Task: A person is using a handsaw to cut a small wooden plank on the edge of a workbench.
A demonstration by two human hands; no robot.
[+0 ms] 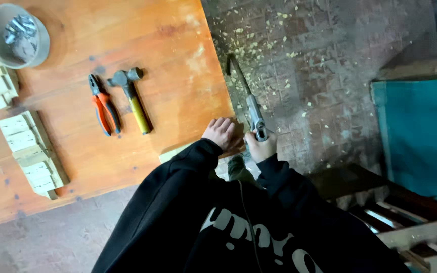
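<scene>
My left hand (220, 132) rests with curled fingers on the near right corner of the orange wooden table (168, 65), pressing on a small wooden piece (175, 151) at the edge. My right hand (260, 146) grips the handle of a long metal tool (244, 96), like a saw or pry bar, which points away from me along the table's right edge over the floor. Both arms wear black sleeves.
On the table lie orange-handled pliers (103, 107), a yellow-handled hammer (131, 98), a grey bowl of metal fasteners (17, 34) and stacks of small wooden blocks (32, 151). Wood chips litter the brick floor (299, 55). A teal panel (421, 131) and wooden pallet (410, 222) stand at right.
</scene>
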